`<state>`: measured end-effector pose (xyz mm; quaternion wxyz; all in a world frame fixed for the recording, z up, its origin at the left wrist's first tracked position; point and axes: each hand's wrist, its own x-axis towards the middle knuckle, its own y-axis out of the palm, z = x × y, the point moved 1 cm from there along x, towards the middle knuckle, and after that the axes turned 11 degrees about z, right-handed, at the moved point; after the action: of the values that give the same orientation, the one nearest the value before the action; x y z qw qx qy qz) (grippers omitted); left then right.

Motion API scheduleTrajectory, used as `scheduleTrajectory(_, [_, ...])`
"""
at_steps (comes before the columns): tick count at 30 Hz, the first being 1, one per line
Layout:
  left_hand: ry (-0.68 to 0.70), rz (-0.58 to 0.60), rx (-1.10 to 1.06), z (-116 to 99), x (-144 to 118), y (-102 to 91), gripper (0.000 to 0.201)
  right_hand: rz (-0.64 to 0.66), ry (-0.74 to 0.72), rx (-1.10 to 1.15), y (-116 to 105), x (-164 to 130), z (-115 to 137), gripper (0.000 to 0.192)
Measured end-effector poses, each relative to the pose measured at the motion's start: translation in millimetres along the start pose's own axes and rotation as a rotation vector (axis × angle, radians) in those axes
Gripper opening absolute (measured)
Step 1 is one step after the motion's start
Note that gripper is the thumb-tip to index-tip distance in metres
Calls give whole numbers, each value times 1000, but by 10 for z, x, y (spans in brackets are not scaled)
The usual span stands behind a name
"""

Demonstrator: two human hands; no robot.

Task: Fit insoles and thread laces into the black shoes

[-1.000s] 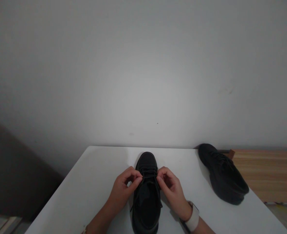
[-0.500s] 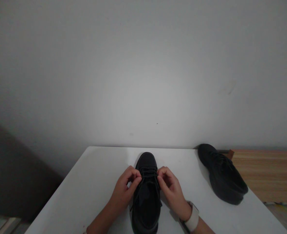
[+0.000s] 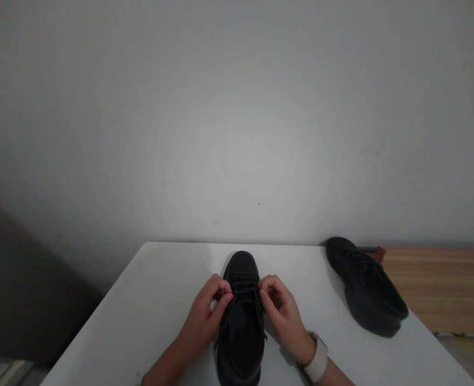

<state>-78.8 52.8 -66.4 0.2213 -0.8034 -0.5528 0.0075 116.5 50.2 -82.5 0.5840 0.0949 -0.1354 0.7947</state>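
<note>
Against a bare grey wall (image 3: 237,107), both hands' grips pinch laces (image 3: 245,285) over the white table (image 3: 148,300).

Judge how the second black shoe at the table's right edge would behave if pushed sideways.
The second shoe seems to lie tilted rather than flat on its sole, so it may rock or flop over. It sits close to the white table's right edge, so it could drop off. Its upper looks soft, likely yielding under fingers.

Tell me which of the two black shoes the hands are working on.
The middle shoe, toe toward the wall: left hand and right hand pinch its laces. The other shoe lies untouched at the table's right edge.
</note>
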Motion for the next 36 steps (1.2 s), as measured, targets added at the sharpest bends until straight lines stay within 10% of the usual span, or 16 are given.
scheduleTrajectory(36, [14,-21,25,-12,5,-27,14,38,-16,-28,-13,-16,29,17])
